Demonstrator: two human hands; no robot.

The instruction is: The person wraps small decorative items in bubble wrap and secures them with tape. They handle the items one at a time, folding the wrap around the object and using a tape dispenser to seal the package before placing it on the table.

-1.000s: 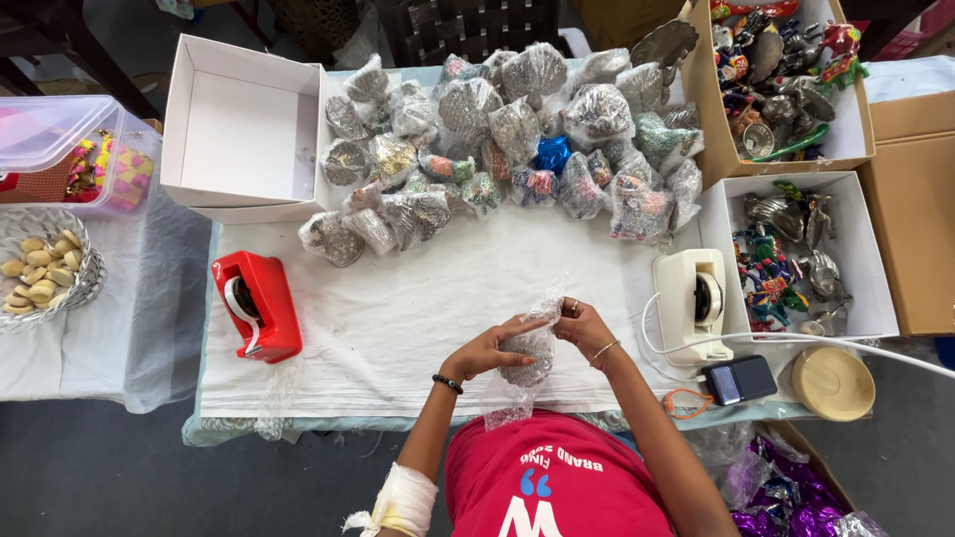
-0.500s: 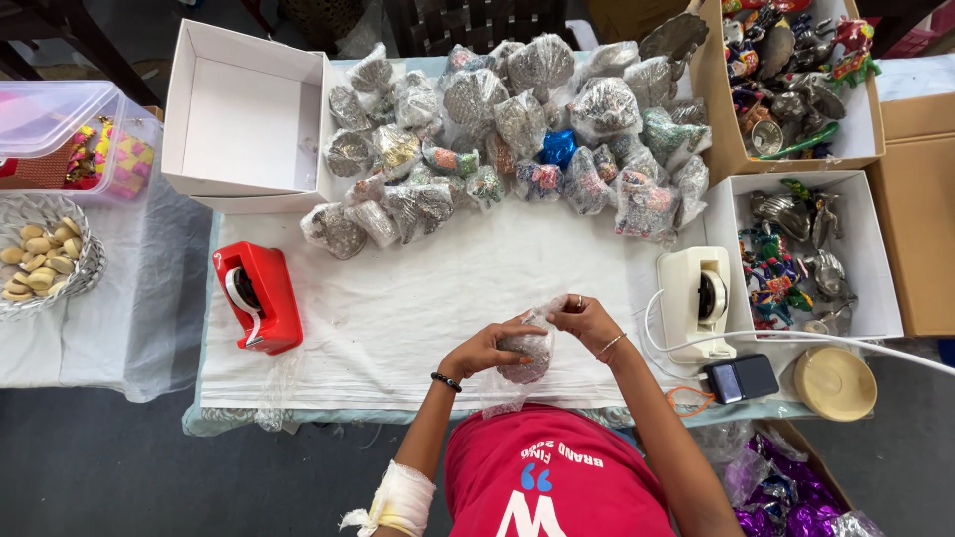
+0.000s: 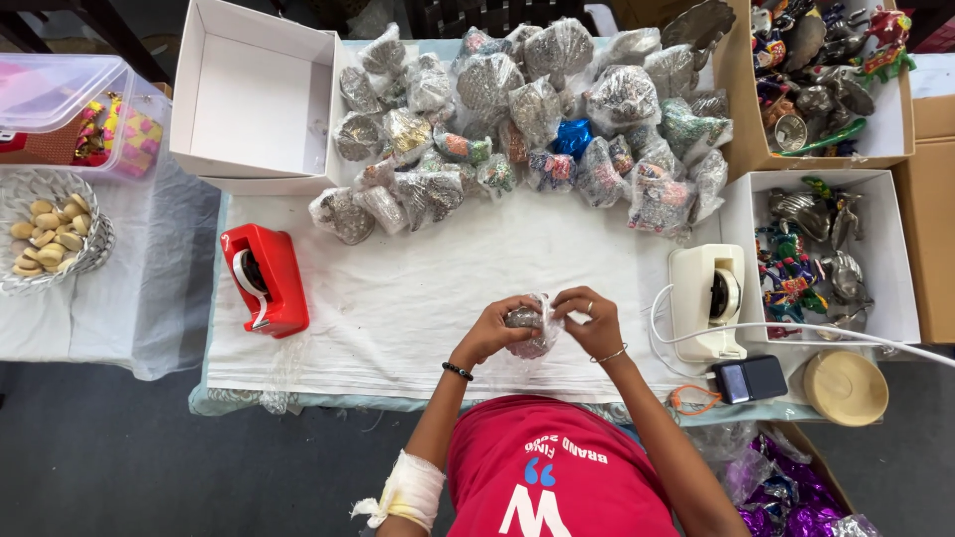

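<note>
My left hand (image 3: 489, 330) and my right hand (image 3: 594, 322) meet over the near middle of the white-clothed table (image 3: 418, 298). Between them they hold a small dark metallic figure in a clear plastic bag (image 3: 528, 334), fingers pinching the plastic from both sides. A black bead bracelet sits on my left wrist; a thin bangle and a ring are on my right hand. A heap of similar bagged figures (image 3: 527, 119) lies along the far side of the table.
A red tape dispenser (image 3: 265, 278) stands to the left, a white tape dispenser (image 3: 708, 300) to the right. An open white box (image 3: 257, 94) sits far left. Boxes of unwrapped colourful figures (image 3: 816, 249) line the right. A phone (image 3: 748, 379) and round wooden lid (image 3: 846, 387) lie near right.
Both hands stay in the same spot and keep working the plastic around the figure; the fingers have shifted slightly. Nothing else on the table moved.
</note>
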